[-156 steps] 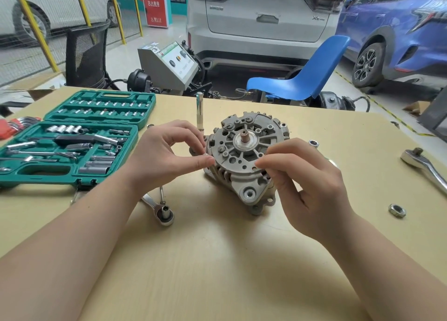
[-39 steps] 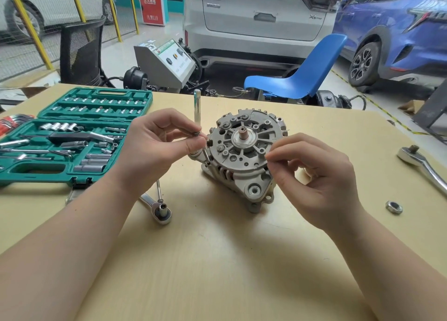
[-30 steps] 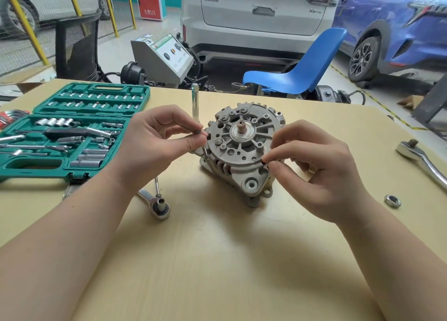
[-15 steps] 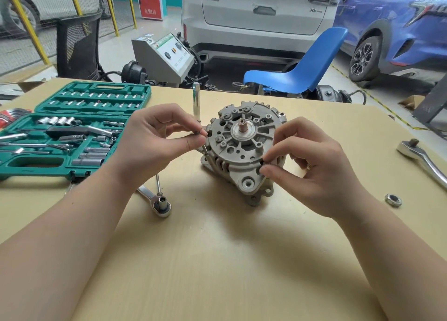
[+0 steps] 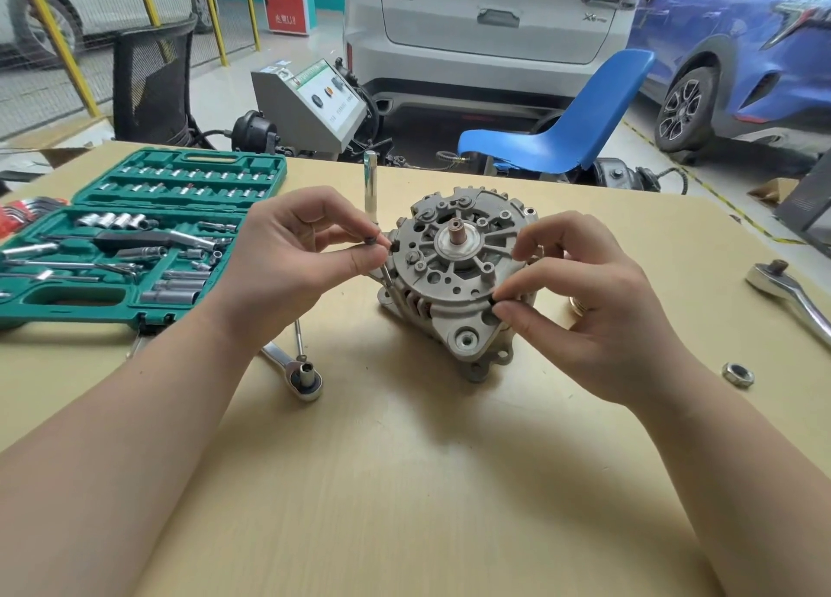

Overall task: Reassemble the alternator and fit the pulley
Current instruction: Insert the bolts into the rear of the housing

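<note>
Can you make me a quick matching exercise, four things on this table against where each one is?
Things:
1. socket set
2. loose nut
3. alternator
4. small ratchet

Places:
A. between the two hands
B. right side of the table, near the right forearm
C. far left, case open
D. just in front of the left wrist

Pairs: 1-C, 2-B, 3-A, 4-D

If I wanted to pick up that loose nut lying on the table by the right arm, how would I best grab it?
The nut lies flat on the table, hole up, with bare wood all round it. Probably best to come straight down from above and pinch two opposite flats of its outer rim between thumb and forefinger. It sits too low for a side grip to catch much.
</note>
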`<state>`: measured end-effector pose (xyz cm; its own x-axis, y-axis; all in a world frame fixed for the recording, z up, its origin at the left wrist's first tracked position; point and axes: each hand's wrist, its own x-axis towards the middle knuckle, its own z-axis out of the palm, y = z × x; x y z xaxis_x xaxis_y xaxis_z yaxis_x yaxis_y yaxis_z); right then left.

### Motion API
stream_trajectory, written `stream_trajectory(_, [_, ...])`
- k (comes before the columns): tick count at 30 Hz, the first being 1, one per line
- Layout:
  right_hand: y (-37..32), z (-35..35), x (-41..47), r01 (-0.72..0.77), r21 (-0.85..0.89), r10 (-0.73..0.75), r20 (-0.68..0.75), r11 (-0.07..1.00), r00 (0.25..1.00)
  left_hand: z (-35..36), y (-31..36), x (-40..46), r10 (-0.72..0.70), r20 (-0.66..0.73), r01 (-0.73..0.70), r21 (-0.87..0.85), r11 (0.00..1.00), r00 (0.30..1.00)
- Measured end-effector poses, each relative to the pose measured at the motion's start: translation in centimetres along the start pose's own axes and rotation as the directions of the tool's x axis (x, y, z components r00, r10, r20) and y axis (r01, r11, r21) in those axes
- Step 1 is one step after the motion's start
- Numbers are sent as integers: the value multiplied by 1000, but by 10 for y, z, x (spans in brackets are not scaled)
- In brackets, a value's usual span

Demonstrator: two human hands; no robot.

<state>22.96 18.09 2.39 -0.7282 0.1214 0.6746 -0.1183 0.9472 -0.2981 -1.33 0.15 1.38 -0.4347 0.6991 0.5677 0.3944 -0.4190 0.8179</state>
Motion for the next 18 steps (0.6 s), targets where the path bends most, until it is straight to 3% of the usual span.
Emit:
stream_trajectory(9, [0, -1, 0, -27, 47, 27, 10, 999, 1000, -4, 0, 1, -8, -23, 8, 21, 1000, 1000])
stream_trajectory(18, [1, 1, 0, -16, 73, 14, 26, 997, 1000, -20, 0, 1, 54, 103, -73, 192, 979, 993])
